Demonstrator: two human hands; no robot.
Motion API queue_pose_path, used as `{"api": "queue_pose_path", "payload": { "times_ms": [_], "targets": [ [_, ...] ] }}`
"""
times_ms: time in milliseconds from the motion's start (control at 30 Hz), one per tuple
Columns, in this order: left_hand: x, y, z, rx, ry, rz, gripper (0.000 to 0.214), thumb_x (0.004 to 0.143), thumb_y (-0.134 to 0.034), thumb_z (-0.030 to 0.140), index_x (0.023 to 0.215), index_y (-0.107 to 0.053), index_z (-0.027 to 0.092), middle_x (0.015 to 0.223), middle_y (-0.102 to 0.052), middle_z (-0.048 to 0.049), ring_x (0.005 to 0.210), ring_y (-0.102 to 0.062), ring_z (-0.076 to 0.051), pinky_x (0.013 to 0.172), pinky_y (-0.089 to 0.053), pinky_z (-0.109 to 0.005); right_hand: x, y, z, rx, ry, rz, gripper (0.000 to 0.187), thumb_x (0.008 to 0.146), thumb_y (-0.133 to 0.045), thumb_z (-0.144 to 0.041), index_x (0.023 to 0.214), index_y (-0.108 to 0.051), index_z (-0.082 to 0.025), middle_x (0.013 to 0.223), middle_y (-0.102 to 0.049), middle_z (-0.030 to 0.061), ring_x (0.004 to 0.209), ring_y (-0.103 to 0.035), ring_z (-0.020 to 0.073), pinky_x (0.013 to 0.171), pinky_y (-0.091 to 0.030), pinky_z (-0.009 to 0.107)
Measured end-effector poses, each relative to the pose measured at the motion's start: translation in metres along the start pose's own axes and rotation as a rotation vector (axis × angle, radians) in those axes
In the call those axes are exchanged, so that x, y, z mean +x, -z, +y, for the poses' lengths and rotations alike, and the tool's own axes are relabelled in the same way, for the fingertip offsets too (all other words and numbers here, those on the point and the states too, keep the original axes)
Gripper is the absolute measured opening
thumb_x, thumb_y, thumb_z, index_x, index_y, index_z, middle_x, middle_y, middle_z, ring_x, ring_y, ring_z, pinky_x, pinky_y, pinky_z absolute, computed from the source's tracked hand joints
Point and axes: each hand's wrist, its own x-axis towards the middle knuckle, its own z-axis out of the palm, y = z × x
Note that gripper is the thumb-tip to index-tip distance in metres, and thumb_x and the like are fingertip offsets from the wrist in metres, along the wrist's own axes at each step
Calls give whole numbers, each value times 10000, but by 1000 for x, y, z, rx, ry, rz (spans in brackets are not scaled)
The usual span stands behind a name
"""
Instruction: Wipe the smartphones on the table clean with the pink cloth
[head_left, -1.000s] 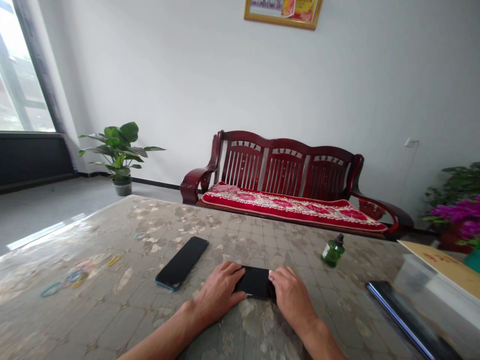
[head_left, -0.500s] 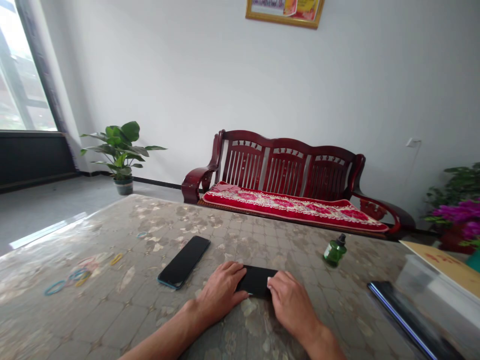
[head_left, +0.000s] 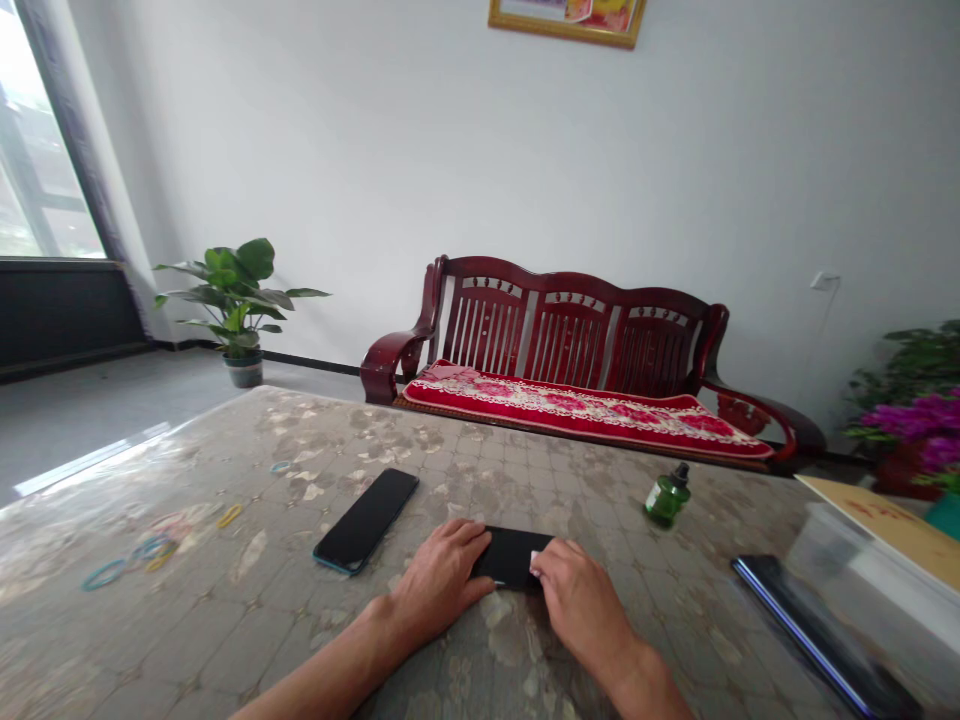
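A black smartphone (head_left: 511,556) lies flat and crosswise on the table, its screen up. My left hand (head_left: 444,568) grips its left end, fingers along the far edge and thumb at the near edge. At the right end, my right hand (head_left: 583,592) is closed in a pinch on a small white piece (head_left: 534,562), perhaps tissue or cloth, held against the screen. Most of that piece is hidden by the fingers. Another dark phone with a blue edge (head_left: 366,522) rests to the left of my left hand, untouched.
Right of my hands stands a green bottle with a black top (head_left: 667,496). Farther right are a dark glossy object (head_left: 817,635) and a clear plastic box (head_left: 874,575). Several coloured bands (head_left: 154,547) lie at the left. Behind the table (head_left: 255,620) is a wooden bench (head_left: 566,335).
My right hand and the white piece have shifted very slightly left over the screen. The left hand keeps its grip. The camera view has tilted a little.
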Motion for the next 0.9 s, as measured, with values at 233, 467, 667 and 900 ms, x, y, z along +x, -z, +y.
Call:
{"api": "queue_pose_path", "payload": {
  "times_ms": [233, 467, 667, 900],
  "targets": [
    [-1, 1, 1, 9, -9, 4, 385, 818, -726, 321, 1165, -641, 178, 1240, -642, -97, 1125, -576, -277, 1007, -455, -406, 3, 2, 12, -13, -16, 3, 268, 926, -474, -72, 852, -681, -225, 867, -661, 13, 862, -591, 174, 760, -407, 263],
    [0, 2, 1, -5, 0, -7, 374, 821, -722, 337, 1152, -650, 180, 1231, -645, -97, 1117, -579, -277, 1004, -454, -403, 7, -13, 20, 7, 20, 105, 251, 933, -470, -69, 901, -670, -218, 870, -654, 14, 856, -581, 176, 768, -418, 269],
    [-1, 2, 1, -14, 11, -20, 348, 837, -708, 351, 1138, -649, 187, 1246, -637, -95, 1144, -565, -276, 1020, -438, -395, 9, -16, 12, 67, 108, 102, 261, 945, -457, -89, 884, -667, -231, 852, -649, 6, 843, -573, 173, 749, -423, 270],
    [-1, 7, 2, -14, 4, -64, 356, 844, -698, 340, 1162, -637, 192, 1245, -636, -92, 1155, -562, -271, 1027, -430, -387, 15, -17, 38, 14, -30, 153, 281, 937, -445, -87, 871, -686, -215, 860, -659, 34, 853, -584, 195, 768, -439, 299]
  ]
}}
